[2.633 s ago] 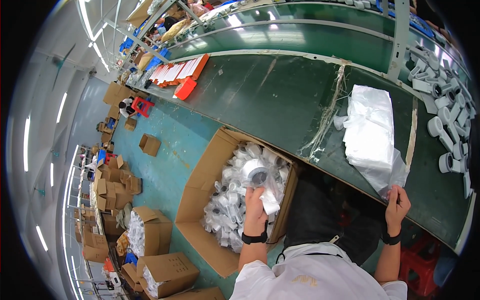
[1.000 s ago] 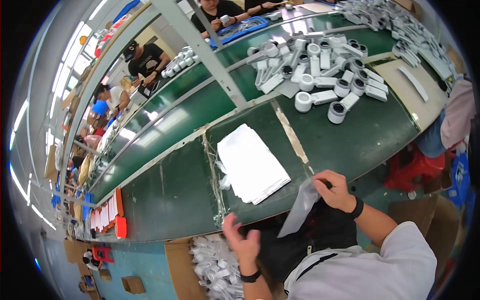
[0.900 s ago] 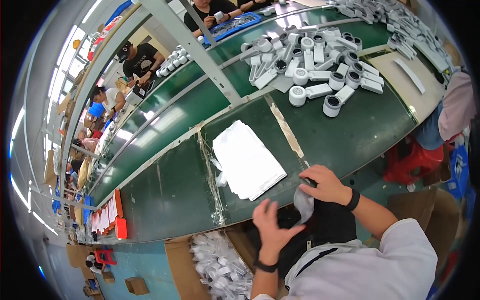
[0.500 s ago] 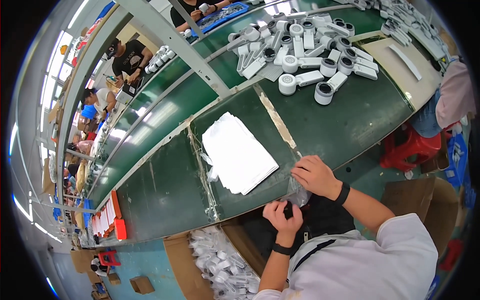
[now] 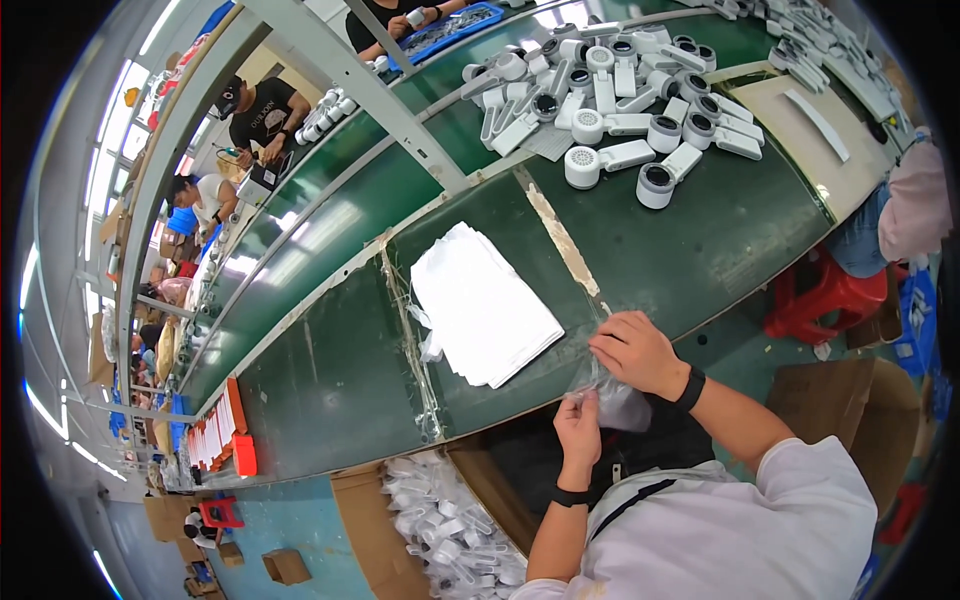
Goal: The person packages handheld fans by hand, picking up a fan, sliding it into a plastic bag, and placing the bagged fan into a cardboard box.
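A clear plastic bag point(image 5: 625, 408) hangs just past the near edge of the green bench, between my two hands. My left hand point(image 5: 578, 432) is closed, thumb and fingers pinching the bag's edge. My right hand point(image 5: 642, 352), over the bench edge, has its fingers bent together on the top of the bag. Whether anything lies inside the bag I cannot tell. Farther left on the bench lies a stack of white sheets or flat bags point(image 5: 485, 305). Several white handheld fans point(image 5: 582, 167) are heaped at the far right of the bench.
Below the bench, a cardboard box point(image 5: 362, 520) holds several bagged white fans point(image 5: 455, 525). Orange trays point(image 5: 238, 410) stand at the bench's left end. A metal post point(image 5: 365, 100) rises behind the bench. At right are a red stool point(image 5: 825, 300) and a seated person point(image 5: 915, 200).
My left hand has moved right and up to the bag and now pinches it. The bag hangs more openly between my hands. My right hand has barely moved.
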A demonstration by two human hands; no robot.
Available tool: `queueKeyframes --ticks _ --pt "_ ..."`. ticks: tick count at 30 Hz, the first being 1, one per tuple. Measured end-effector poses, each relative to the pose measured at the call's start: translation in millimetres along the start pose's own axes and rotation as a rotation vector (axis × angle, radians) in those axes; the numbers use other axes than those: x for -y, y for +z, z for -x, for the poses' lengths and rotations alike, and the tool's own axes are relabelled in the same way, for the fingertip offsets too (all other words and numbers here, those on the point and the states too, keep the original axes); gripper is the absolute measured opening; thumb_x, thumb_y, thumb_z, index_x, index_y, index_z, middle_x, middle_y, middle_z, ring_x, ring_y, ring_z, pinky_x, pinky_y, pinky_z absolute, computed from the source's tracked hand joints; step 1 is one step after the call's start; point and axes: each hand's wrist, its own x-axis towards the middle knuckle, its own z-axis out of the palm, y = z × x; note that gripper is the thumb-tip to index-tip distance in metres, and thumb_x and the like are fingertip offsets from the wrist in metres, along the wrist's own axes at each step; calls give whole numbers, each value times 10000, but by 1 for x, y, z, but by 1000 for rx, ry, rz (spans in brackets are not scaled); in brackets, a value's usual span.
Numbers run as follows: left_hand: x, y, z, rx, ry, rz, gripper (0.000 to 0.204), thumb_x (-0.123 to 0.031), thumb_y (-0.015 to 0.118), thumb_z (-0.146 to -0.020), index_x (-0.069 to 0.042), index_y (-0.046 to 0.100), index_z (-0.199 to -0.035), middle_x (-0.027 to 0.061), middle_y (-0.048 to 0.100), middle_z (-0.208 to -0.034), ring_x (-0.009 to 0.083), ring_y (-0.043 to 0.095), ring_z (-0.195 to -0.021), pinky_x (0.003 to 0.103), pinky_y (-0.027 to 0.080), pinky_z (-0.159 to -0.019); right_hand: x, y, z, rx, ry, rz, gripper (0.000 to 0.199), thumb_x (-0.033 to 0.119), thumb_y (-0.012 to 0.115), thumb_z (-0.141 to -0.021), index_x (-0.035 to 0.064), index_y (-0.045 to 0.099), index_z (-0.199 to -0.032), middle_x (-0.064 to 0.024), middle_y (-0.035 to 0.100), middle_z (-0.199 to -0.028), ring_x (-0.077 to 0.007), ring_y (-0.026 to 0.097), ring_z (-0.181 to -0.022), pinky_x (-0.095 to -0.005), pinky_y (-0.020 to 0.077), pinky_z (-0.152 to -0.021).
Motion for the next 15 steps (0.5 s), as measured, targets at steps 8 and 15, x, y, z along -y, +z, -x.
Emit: queueKeyframes --ticks 8,15 --pt "-32 4 15 10 56 -4 107 -31 634 -899 1 630 -1001 11 640 -922 44 541 -778 193 425 -684 -1 -3 -1 3 3 -42 166 129 709 -754 76 636 -893 -38 597 -879 -248 586 -895 -354 458 -822" --pt "-78 -9 13 55 142 -39 138 0 618 -880 -5 628 -1017 18 654 -952 73 586 -828 216 459 -745 9 -19 -4 -20 231 -467 235 150 686 -827 40 646 -1030 -87 649 -961 -249 605 -917 -336 470 -802"
